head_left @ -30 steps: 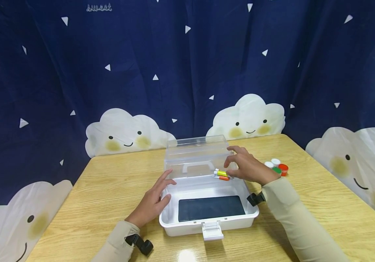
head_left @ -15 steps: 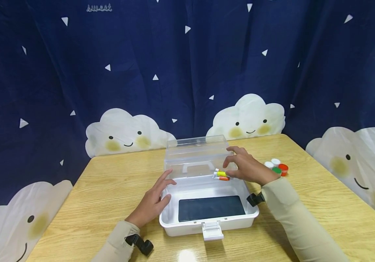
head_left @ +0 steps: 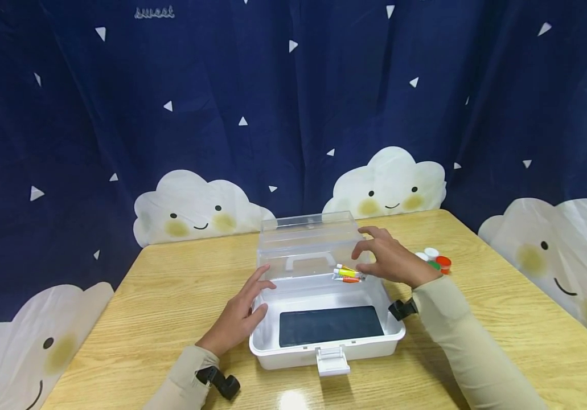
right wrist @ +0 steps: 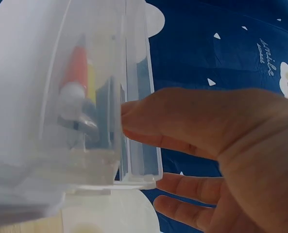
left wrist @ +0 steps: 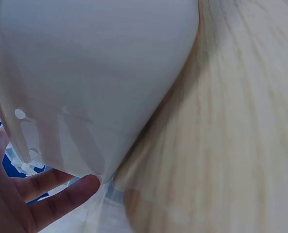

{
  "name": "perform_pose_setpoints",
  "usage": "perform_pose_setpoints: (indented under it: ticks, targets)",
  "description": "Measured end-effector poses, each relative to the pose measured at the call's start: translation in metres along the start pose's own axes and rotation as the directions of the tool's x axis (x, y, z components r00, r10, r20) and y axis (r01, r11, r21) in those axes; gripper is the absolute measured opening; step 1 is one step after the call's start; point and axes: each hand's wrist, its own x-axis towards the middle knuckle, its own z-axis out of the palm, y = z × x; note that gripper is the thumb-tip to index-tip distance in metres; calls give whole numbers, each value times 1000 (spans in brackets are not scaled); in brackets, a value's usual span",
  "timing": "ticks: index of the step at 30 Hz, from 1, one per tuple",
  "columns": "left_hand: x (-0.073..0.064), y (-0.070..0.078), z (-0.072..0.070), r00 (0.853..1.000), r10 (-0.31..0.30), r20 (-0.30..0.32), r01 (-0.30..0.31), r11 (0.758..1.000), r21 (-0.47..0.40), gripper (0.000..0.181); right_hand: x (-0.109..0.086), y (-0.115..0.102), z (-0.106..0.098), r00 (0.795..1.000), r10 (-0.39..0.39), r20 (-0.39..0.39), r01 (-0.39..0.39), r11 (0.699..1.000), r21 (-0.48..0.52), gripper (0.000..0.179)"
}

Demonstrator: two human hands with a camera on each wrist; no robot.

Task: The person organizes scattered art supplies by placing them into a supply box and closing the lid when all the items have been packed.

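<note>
A white plastic box (head_left: 293, 360) stands with its clear lid (head_left: 308, 236) tipped back. My left hand (head_left: 235, 319) rests at the box's left rim, fingers loosely extended; in the left wrist view its fingertips lie by the white side wall. Small yellow and orange tubes (head_left: 345, 274) with white caps lie together in the lid near its right side. My right hand (head_left: 393, 259) is just right of them, thumb and fingers apart at the lid's edge. In the right wrist view the tubes (right wrist: 77, 73) show through clear plastic, apart from the thumb.
A dark rectangular panel (head_left: 331, 326) lies on the box floor. The front latch (head_left: 332, 361) hangs down. Small jars with white, green and red lids (head_left: 444, 263) stand right of my right hand on the wooden table (head_left: 180, 290). Behind hangs a blue curtain (head_left: 221, 74).
My right hand has shifted slightly right, away from the tubes. The tubes have settled at a slight slant, and more of their right ends shows. My left hand has not moved.
</note>
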Motion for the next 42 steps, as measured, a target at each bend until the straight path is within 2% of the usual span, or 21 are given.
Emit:
perform_pose_setpoints:
  ticks: [14,21,27,42]
  targets:
    - [0,1,0,1000,-3,6,3,1000,-6,39,-4,16,-12,999,25,-29,-25,1000,11,13]
    - [0,2,-2,1000,5,5,-5,1000,-9,37,-5,27,-16,999,13,-48,-12,1000,20,15]
    - [0,1,-1,1000,21,3,-21,1000,-8,36,-6,34,-18,998,44,-33,-43,998,37,15]
    - [0,2,-1,1000,-7,6,7,1000,-8,38,-8,48,-20,996,87,-26,-86,995,52,16]
